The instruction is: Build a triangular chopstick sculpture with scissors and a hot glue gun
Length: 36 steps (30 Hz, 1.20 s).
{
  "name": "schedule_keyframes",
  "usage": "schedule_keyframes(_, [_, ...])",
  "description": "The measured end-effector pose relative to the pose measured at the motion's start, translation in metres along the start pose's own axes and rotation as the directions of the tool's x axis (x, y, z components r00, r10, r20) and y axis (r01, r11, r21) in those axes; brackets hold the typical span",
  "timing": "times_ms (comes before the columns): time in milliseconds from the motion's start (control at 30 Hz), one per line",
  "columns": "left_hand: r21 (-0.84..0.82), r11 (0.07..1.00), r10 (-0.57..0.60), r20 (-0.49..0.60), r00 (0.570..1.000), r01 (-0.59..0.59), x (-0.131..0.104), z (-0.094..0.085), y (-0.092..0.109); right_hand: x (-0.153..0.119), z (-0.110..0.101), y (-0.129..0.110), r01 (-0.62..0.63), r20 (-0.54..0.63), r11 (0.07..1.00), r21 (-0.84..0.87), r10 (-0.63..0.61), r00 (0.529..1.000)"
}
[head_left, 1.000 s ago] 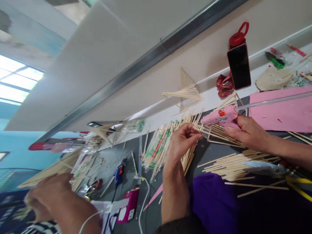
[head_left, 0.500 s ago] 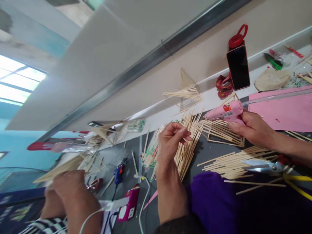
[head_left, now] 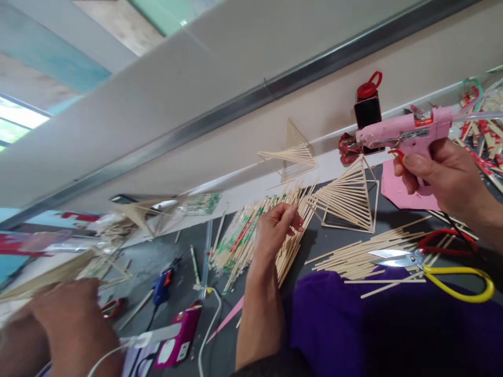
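Observation:
My right hand grips a pink hot glue gun, raised at the upper right with its nozzle pointing left. A thin red piece, likely the trigger, shows by my fingers. My left hand is closed in a pinch above a pile of thin wooden sticks. What its fingertips hold, if anything, is too small to make out. Just right of them a twisted frame of glued sticks stands on the dark table, below the glue gun. Loose sticks lie in front of it.
Scissors with red and yellow handles lie at right, by purple cloth. A second stick frame stands against the wall. A phone leans at the back. Another person's arm, a blue glue gun and cables occupy the left.
My right hand has lifted the glue gun up and right, away from the stick frame. My left hand stays pinched near the frame's left corner. The head view has shifted right.

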State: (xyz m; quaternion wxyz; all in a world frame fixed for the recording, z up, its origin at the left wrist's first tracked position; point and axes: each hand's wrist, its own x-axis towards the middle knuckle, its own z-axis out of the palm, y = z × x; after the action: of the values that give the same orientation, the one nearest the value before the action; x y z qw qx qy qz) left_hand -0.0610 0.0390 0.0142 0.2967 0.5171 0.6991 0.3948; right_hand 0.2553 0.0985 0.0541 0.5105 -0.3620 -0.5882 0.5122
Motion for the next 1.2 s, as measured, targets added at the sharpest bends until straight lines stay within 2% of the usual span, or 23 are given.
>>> schedule_keyframes(167, [-0.064,0.997,-0.031,0.020,0.999,0.032,-0.005,0.016,-0.007,-0.015,-0.013,0.010,-0.037,-0.019,0.999,0.014,0.037,0.999])
schedule_keyframes(300, [-0.019,1.000,-0.021,0.059,0.998,0.022,-0.006,0.027,-0.014,-0.024,-0.013,0.017,-0.080,-0.031,0.996,0.031,0.081,0.996])
schedule_keyframes(433, [0.027,0.999,-0.021,0.070,0.997,0.019,-0.003,0.027,-0.023,-0.025,-0.019,0.016,-0.085,-0.095,0.993,0.079,0.093,0.991])
schedule_keyframes(600, [-0.003,0.999,-0.054,0.103,0.993,0.054,-0.002,0.021,-0.026,-0.026,-0.028,0.016,-0.114,-0.172,0.985,0.126,0.135,0.976])
schedule_keyframes(700, [-0.052,0.997,-0.048,0.188,0.981,0.059,-0.004,0.022,-0.024,-0.029,-0.030,0.022,-0.165,-0.174,0.977,0.133,0.187,0.967])
schedule_keyframes(833, [-0.086,0.994,-0.035,0.287,0.957,0.062,-0.001,0.031,-0.029,-0.031,-0.030,0.032,-0.169,-0.170,0.980,0.107,0.185,0.968])
schedule_keyframes(1033, [-0.145,0.986,-0.041,0.274,0.961,0.084,0.008,0.045,-0.040,-0.031,-0.031,0.033,-0.177,-0.193,0.980,0.094,0.192,0.962])
schedule_keyframes(1200, [-0.158,0.981,-0.066,0.258,0.964,0.110,0.012,0.048,-0.046,-0.029,-0.032,0.039,-0.172,-0.212,0.983,0.071,0.183,0.960])
